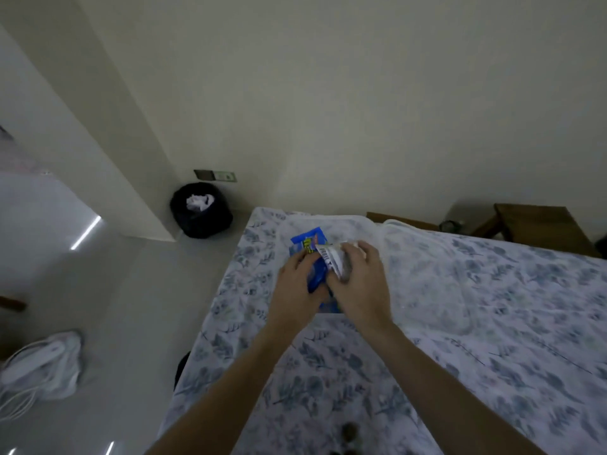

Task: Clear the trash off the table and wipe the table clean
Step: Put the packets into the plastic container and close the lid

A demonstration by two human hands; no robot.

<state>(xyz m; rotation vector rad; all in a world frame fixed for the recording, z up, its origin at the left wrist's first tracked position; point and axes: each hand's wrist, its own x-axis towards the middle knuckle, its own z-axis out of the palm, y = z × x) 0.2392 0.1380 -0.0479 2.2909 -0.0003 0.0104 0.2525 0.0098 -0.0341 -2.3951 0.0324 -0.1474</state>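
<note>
On the table, left hand and right hand around wrappers

the room is dim, with plain cream walls and a jutting corner. the pale glossy floor mirrors a strip of light. dark wooden furniture stands against the far wall

I saw a tablecloth of soft, matt cloth, creased, with a faded leaf print. The blue wrapper looked like thin, glossy plastic film. The silvery packet against it had a foil-like sheen and a white printed label. The bin liner was slick black plastic holding crumpled white paper. The floor was smooth and glossy, the wall matt paint, the stool dark wood.
</note>
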